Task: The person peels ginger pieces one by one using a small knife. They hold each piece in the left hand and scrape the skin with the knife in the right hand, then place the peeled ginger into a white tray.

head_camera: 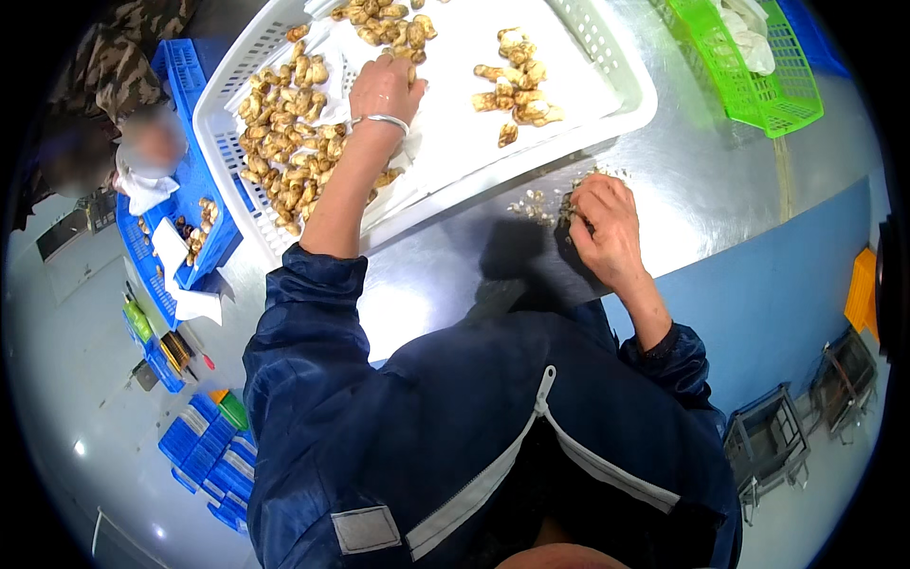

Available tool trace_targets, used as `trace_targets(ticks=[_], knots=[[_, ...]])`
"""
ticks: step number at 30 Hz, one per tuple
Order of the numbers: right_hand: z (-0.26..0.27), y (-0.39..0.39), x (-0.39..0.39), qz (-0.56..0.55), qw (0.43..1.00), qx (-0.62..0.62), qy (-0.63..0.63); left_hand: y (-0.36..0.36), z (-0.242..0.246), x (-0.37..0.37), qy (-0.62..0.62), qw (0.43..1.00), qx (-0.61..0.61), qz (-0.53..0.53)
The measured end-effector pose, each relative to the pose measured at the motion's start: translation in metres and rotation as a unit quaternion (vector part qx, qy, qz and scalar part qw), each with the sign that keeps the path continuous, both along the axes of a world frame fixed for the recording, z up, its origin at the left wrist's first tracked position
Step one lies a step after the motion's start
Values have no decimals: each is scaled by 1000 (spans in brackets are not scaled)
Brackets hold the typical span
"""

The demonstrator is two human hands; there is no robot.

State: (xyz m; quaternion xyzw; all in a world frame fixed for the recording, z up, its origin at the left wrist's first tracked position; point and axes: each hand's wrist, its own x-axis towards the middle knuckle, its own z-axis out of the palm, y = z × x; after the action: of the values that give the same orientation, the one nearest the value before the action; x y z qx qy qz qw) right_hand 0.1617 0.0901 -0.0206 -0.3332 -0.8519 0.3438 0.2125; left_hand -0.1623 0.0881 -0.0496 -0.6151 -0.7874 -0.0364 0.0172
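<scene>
My left hand [386, 89], with a metal bangle at the wrist, reaches into a white perforated plastic basket [636, 99]. Its fingers are at the lower end of a group of whole mushrooms [391, 30], brown and cream like matsutake; whether they grip one is hidden. A large heap of mushrooms [288, 163] lies left of that forearm. Another group of mushrooms [522, 85] rests on the white paper liner [441, 135] at the right. Outside the basket, my right hand [608, 224] is curled over dark crumbs and pale trimmings [533, 206] on the metal table; its fingertips are partly hidden.
The steel table [419, 284] carries a green plastic basket [775, 107] with a white plastic bag [746, 35] at the right. At left, another person's hand [122, 183] is near blue crates [213, 259] with mushrooms. Dark metal-framed stools [768, 441] stand on the floor.
</scene>
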Motion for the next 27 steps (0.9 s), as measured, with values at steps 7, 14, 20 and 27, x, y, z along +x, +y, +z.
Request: trace_targets(ticks=[7, 14, 20, 27], knots=[[12, 1, 9, -24, 998, -38, 36, 1, -18, 10, 53, 996, 65, -17], [20, -3, 13, -90, 971, -168, 145, -19, 34, 27, -341, 931, 113, 63], [56, -13, -14, -82, 860, -403, 303, -87, 89, 123, -841, 525, -9, 127], [31, -23, -10, -62, 895, -374, 235, -114, 59, 162, -869, 468, 9, 160]])
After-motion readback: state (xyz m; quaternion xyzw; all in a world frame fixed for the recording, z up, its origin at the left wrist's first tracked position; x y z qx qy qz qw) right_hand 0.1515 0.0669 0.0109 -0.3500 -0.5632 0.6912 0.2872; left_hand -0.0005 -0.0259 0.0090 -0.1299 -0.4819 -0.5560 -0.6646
